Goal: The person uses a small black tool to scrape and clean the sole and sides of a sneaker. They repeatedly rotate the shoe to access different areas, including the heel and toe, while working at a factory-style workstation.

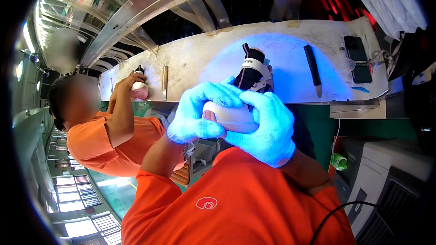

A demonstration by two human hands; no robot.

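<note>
Both my hands wear pale blue-lit gloves and grip a small shoe [234, 117] with a white sole and pink edge, held close in front of my orange shirt. My left hand [200, 113] wraps the shoe's left end. My right hand [269, 129] covers its right side and top. Beyond my hands, a black and white shoe [252, 69] stands on the white workbench [195, 59] under blue light.
A co-worker in an orange shirt [113, 145] at my left holds a pinkish shoe [139, 88] against the bench. On the bench lie a wooden-handled knife [165, 83], a dark-handled tool [313, 69] and a black phone [357, 59]. A white machine [390, 177] stands at lower right.
</note>
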